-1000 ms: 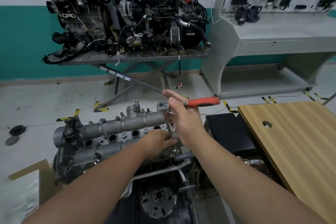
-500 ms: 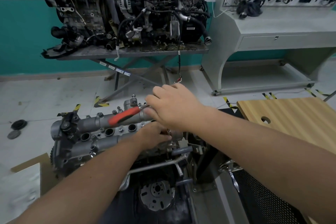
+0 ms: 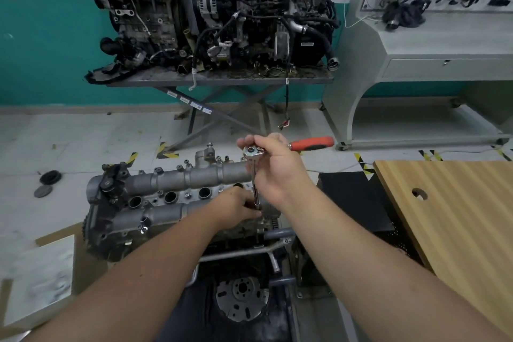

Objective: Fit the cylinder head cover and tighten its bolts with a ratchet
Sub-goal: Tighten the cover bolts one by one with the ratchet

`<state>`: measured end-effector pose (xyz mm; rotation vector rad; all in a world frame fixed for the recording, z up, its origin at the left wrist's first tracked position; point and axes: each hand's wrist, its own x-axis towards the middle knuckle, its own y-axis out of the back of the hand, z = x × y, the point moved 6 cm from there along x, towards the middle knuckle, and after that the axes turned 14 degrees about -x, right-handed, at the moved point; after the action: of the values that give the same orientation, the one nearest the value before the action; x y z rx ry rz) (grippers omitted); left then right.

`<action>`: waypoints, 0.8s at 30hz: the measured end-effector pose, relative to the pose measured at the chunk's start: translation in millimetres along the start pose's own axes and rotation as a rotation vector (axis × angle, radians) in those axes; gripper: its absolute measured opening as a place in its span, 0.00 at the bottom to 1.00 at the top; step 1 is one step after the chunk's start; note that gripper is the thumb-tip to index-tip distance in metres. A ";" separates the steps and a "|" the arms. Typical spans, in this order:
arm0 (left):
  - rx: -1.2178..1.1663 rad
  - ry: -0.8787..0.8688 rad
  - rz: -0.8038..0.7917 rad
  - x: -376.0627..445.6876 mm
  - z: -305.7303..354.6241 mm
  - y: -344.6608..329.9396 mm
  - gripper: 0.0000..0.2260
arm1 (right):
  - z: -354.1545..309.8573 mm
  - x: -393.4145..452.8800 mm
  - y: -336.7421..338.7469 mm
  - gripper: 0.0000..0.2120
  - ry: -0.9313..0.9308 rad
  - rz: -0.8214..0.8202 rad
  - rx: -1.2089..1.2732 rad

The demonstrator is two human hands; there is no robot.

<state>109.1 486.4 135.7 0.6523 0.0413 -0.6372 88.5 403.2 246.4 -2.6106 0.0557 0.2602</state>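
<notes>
cast aluminium, grey and ribbed: the cover (image 3: 177,189) lies seated on the engine in front of you, low and left of centre, with small bolts (image 3: 158,170) standing along its edges. judge it stiff, fairly heavy and brittle at its thin flanges; take it by the long rounded rails if it must shift, never by a bolt boss. your right hand (image 3: 277,166) is closed round the head of the ratchet (image 3: 251,151), fingers curled over the top, while the orange handle (image 3: 312,143) sticks out to the right, untouched. a slim steel extension (image 3: 254,189) drops from the head to the cover's near right end. your left hand (image 3: 238,207) pinches the foot of that extension, steadying it over a bolt hidden under the fingers. the chrome looks smooth and likely slippery; the rubbery orange grip is the surer hold once real torque is wanted. a wooden table (image 3: 455,219) stands to your right, well apart.
</notes>
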 end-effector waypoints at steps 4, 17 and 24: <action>0.005 -0.015 0.008 0.0 2.9 -0.6 0.03 | -10.7 -7.9 8.9 0.12 0.414 0.065 -0.516; 0.076 -0.169 0.010 6.3 -3.2 1.9 0.07 | -34.6 -33.6 -19.8 0.12 1.066 -0.021 -2.145; 0.105 -0.209 0.080 9.9 -6.2 -0.4 0.06 | -32.3 -34.5 -32.8 0.27 0.834 -0.137 -2.299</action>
<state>117.9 484.4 128.3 0.6826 -0.2126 -0.6303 63.2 415.3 296.6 -4.4151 -0.3510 -2.0493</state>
